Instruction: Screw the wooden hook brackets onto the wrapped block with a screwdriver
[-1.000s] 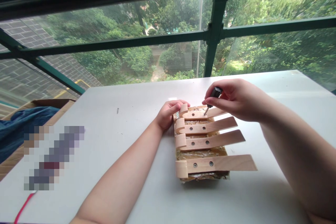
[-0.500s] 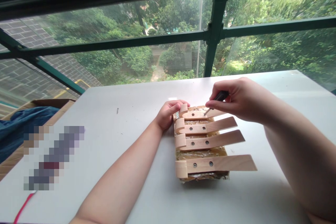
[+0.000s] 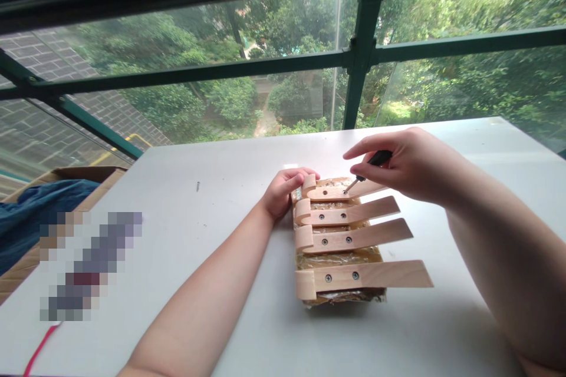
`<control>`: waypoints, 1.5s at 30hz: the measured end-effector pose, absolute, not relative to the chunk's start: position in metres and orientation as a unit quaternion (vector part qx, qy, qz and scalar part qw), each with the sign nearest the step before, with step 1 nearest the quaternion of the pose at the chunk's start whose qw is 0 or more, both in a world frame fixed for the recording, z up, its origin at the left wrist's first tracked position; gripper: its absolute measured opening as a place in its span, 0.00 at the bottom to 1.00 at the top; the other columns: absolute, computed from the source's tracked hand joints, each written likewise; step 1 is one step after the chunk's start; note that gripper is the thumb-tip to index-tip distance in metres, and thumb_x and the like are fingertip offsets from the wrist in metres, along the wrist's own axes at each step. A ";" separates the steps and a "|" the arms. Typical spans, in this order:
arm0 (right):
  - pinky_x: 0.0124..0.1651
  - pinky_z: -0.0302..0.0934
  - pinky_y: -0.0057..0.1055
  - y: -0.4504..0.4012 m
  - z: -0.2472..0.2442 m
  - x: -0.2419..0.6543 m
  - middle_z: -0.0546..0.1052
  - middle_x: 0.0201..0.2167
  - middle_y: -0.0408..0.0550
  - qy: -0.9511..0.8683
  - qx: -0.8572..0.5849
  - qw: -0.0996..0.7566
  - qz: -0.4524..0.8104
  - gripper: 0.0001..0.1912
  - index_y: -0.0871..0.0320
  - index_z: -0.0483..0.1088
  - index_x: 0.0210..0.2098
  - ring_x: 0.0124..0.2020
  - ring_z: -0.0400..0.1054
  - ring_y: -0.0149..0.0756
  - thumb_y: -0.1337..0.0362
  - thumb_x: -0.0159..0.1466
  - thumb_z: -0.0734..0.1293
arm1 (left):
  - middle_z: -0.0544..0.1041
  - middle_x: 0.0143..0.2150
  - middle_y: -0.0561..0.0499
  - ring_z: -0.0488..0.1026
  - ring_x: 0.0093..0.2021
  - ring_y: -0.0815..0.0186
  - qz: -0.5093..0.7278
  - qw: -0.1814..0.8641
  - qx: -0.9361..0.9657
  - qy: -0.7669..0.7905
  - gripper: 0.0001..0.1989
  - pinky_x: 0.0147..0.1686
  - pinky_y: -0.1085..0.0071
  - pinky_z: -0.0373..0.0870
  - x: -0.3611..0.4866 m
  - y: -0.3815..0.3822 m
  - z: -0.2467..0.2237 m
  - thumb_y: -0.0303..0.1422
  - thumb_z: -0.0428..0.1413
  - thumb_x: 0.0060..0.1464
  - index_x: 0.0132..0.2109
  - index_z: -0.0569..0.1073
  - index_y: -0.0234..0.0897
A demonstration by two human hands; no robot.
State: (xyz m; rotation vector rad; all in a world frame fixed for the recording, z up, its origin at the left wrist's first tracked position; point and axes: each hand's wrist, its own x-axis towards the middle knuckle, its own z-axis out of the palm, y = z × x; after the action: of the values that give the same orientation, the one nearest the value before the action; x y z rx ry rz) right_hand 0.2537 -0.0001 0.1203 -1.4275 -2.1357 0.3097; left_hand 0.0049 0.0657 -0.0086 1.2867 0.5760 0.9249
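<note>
My right hand (image 3: 398, 162) holds a screwdriver (image 3: 379, 158) by its black handle, with the index finger lifted off it. The screwdriver slants down, its tip at a screw (image 3: 345, 192) in the farthest wooden piece (image 3: 335, 193). My left hand (image 3: 285, 189) grips the far left corner of a block (image 3: 340, 258) wrapped in brown tape and clear film. Three nearer wooden pieces, such as the nearest one (image 3: 389, 275), lie across the block, each with two screws. The farthest piece also has an open hole (image 3: 325, 192) left of the screw.
A loose screw (image 3: 198, 186) lies on the white table (image 3: 239, 159) left of the block. At the left are a pixelated item, a red cord (image 3: 39, 349) and a cardboard box (image 3: 115, 175) with blue cloth. Green-framed windows stand behind.
The fingers of my right hand have opened somewhat around the screwdriver, the index finger lifting away from the handle. My left hand and the block have stayed in place.
</note>
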 end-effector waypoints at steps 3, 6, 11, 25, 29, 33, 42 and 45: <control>0.33 0.62 0.32 0.000 0.122 0.256 0.80 0.28 0.40 -0.808 -0.512 0.264 0.124 0.07 0.50 0.81 0.35 0.27 0.71 0.32 0.58 0.58 0.71 | 0.76 0.45 0.43 0.73 0.37 0.61 0.414 0.665 0.566 0.257 0.20 0.40 0.66 0.71 0.006 0.065 -0.008 0.47 0.62 0.50 0.35 0.80 0.32; 0.33 0.61 0.30 -0.002 0.122 0.255 0.80 0.27 0.41 -0.824 -0.491 0.237 0.154 0.05 0.53 0.79 0.31 0.28 0.71 0.31 0.61 0.59 0.69 | 0.76 0.45 0.43 0.73 0.38 0.61 0.418 0.664 0.565 0.255 0.20 0.41 0.66 0.71 0.006 0.064 -0.008 0.48 0.62 0.50 0.34 0.80 0.32; 0.32 0.60 0.28 -0.006 0.118 0.246 0.78 0.29 0.43 -0.827 -0.463 0.247 0.202 0.05 0.55 0.72 0.34 0.28 0.69 0.31 0.62 0.62 0.66 | 0.77 0.44 0.43 0.74 0.37 0.61 0.418 0.662 0.567 0.255 0.20 0.42 0.66 0.70 0.007 0.064 -0.007 0.48 0.62 0.50 0.33 0.80 0.32; 0.33 0.62 0.30 -0.014 0.116 0.241 0.77 0.38 0.45 -0.828 -0.445 0.244 0.238 0.18 0.53 0.60 0.43 0.34 0.71 0.35 0.75 0.55 0.62 | 0.77 0.43 0.43 0.73 0.38 0.60 0.424 0.652 0.570 0.265 0.21 0.41 0.65 0.70 0.008 0.062 -0.004 0.50 0.62 0.48 0.31 0.79 0.32; 0.36 0.63 0.30 -0.011 0.115 0.242 0.78 0.39 0.45 -0.820 -0.460 0.255 0.226 0.15 0.53 0.61 0.43 0.36 0.72 0.35 0.74 0.59 0.61 | 0.77 0.44 0.43 0.74 0.40 0.59 0.420 0.653 0.573 0.262 0.20 0.42 0.65 0.70 0.007 0.063 -0.005 0.48 0.61 0.50 0.32 0.79 0.32; 0.35 0.62 0.30 -0.009 0.117 0.246 0.79 0.41 0.46 -0.824 -0.471 0.238 0.206 0.13 0.53 0.62 0.45 0.35 0.72 0.35 0.71 0.62 0.61 | 0.77 0.44 0.42 0.74 0.38 0.59 0.418 0.655 0.568 0.272 0.21 0.41 0.65 0.70 0.007 0.063 -0.006 0.49 0.62 0.49 0.31 0.79 0.32; 0.30 0.56 0.31 -0.008 0.121 0.249 0.78 0.32 0.44 -0.842 -0.482 0.216 0.111 0.07 0.54 0.62 0.35 0.31 0.69 0.36 0.60 0.62 0.66 | 0.77 0.43 0.42 0.73 0.37 0.60 0.410 0.662 0.566 0.270 0.21 0.40 0.66 0.70 0.006 0.064 -0.007 0.49 0.62 0.49 0.34 0.79 0.32; 0.29 0.55 0.30 -0.006 0.120 0.249 0.76 0.29 0.43 -0.836 -0.486 0.235 0.100 0.10 0.54 0.61 0.32 0.28 0.67 0.34 0.58 0.61 0.67 | 0.78 0.42 0.42 0.73 0.37 0.60 0.412 0.663 0.564 0.270 0.21 0.40 0.65 0.70 0.006 0.065 -0.007 0.49 0.62 0.48 0.34 0.79 0.32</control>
State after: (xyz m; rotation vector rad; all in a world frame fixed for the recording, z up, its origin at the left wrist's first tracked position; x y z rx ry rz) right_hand 0.2487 -0.0055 0.1200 -1.3345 -2.2936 0.2742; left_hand 0.0057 0.0646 -0.0066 1.2753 0.6113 0.9304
